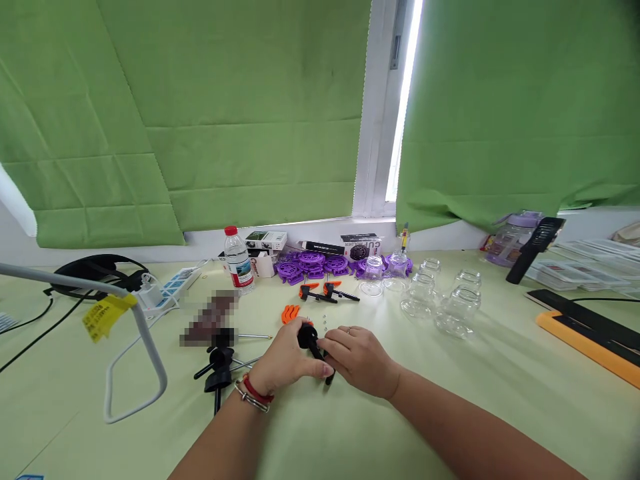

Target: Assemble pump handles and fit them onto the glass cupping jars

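A black plastic part (309, 337) with a round cap and a tube is held low over the table. My left hand (286, 357) is closed around it, thumb along its lower side. My right hand (361, 360) pinches at its right side, fingertips at the tube; what they hold there is hidden. Just beyond lie orange plastic pieces (290, 314) and a few tiny light bits (325, 319). Further back are two black-and-orange assemblies with thin tubes, one nearer the left (311, 293). To the left lie several similar black parts (219, 373) with metal rods (254, 336).
Clear plastic jars (457, 310) stand upside down at the right. Behind are purple plastic discs (311, 259), small boxes (267, 240) and a water bottle (239, 263). A grey bent metal frame (153, 347) juts in at left. An orange-and-black tool (590, 343) lies far right.
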Motion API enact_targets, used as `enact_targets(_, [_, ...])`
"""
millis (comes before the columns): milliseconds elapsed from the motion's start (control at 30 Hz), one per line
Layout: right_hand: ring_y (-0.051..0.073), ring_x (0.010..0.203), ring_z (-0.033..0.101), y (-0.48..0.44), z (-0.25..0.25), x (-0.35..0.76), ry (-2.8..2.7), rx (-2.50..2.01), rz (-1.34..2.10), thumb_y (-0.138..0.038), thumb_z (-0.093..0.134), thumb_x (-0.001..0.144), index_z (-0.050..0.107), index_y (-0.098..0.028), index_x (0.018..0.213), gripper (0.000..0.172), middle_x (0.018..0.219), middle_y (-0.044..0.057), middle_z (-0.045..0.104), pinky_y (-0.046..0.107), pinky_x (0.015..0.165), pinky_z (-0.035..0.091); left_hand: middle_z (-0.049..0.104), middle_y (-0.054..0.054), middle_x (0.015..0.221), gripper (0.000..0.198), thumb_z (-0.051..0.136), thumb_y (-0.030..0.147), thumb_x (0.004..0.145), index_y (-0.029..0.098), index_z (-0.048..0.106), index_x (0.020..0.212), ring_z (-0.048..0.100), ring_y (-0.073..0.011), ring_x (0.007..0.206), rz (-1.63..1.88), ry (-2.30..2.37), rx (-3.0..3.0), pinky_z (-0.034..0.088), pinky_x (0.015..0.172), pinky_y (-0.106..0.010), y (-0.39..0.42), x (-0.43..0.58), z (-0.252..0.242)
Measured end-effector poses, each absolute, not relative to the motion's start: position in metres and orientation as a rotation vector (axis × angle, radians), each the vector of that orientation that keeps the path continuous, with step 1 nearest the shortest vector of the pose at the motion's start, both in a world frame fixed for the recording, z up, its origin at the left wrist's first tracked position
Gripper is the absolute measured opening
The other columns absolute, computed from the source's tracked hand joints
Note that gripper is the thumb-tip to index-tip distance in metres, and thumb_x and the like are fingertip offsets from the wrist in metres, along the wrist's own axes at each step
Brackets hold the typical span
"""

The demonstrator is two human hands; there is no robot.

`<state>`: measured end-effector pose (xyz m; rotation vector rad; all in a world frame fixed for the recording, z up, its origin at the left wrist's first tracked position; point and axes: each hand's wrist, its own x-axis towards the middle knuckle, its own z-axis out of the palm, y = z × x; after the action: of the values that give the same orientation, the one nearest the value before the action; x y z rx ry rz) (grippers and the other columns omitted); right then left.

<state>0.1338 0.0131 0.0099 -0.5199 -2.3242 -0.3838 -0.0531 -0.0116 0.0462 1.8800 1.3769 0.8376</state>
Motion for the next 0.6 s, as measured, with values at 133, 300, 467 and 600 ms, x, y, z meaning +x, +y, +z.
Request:
enact_targets(133, [0.015, 0.066, 0.055, 0.011, 0.008, 0.135, -2.349, -0.620, -0.210, -0.024, 0.046, 0.091, 0.059, -0.016, 0.094, 0.015, 0.083, 0.005, 0.065, 0.028, 0.058, 0.034, 0.058, -0.002, 0.086, 0.059, 0.080, 0.034, 0.049, 0.016, 0.055, 0.100, 0.053, -0.0193, 0.078, 0.857, 1.380, 1.843, 0.046, 0.071, -0.033, -0.008, -0.056, 0.043])
enact_targets(300, [0.015, 0.064, 0.055, 0.008, 0.009, 0.135, -2.406, -0.699, -0.110, -0.022, 0.050, 0.086, 0.060, -0.016, 0.094, 0.014, 0.083, 0.005, 0.066, 0.028, 0.057, 0.033, 0.057, -0.001, 0.086, 0.056, 0.080, 0.033, 0.050, 0.016, 0.055, 0.097, 0.052, -0.0187, 0.078, 0.864, 1.377, 1.867, 0.045, 0.072, -0.032, -0.006, -0.058, 0.040])
enact_targets(467, [0.016, 0.067, 0.057, 0.008, 0.017, 0.136, -2.448, -0.726, -0.075, -0.023, 0.051, 0.086, 0.060, -0.019, 0.104, 0.021, 0.084, 0.004, 0.067, 0.029, 0.060, 0.033, 0.057, -0.001, 0.085, 0.055, 0.081, 0.035, 0.050, 0.016, 0.055, 0.094, 0.051, -0.0179, 0.076, 0.849, 1.380, 1.887, 0.045, 0.069, -0.031, -0.006, -0.057, 0.040])
enact_targets(600, [0.016, 0.067, 0.057, 0.008, 0.020, 0.139, -2.410, -0.782, -0.049, -0.027, 0.054, 0.084, 0.062, -0.018, 0.098, 0.019, 0.081, 0.004, 0.067, 0.029, 0.062, 0.033, 0.059, -0.002, 0.085, 0.057, 0.080, 0.041, 0.052, 0.016, 0.057, 0.097, 0.053, -0.0183, 0.075, 0.868, 1.354, 1.915, 0.046, 0.067, -0.031, -0.006, -0.058, 0.038])
